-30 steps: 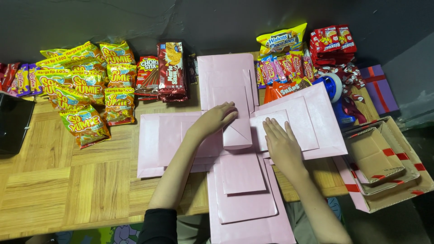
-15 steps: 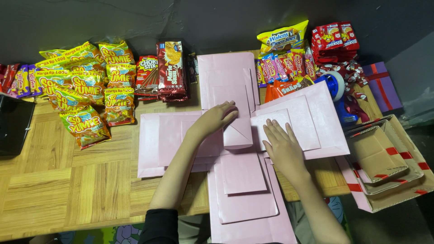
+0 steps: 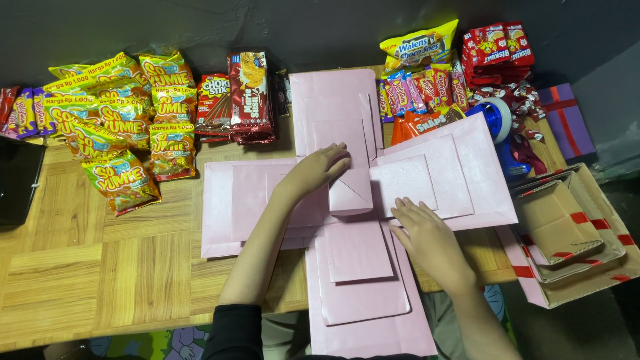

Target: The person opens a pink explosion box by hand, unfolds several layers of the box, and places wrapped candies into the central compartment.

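The left hand (image 3: 319, 170) lies flat with an open grip, fingers spread on the small middle square (image 3: 351, 192) of a big pink paper cross (image 3: 347, 267). The right hand (image 3: 427, 237) also lies flat and open, pressing the cross just right of the middle. The cross sits on the wooden tabletop (image 3: 80, 267), its longest arm pointing toward the person. Yellow snack bags (image 3: 117, 143) lie to the left.

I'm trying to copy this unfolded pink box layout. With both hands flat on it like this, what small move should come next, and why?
Probably smooth the right hand outward along the right flap, pressing it down. That flap sits skewed and raised beside the small centre box, while the left hand already pins the centre and the other flaps of the pink box layout lie flat.
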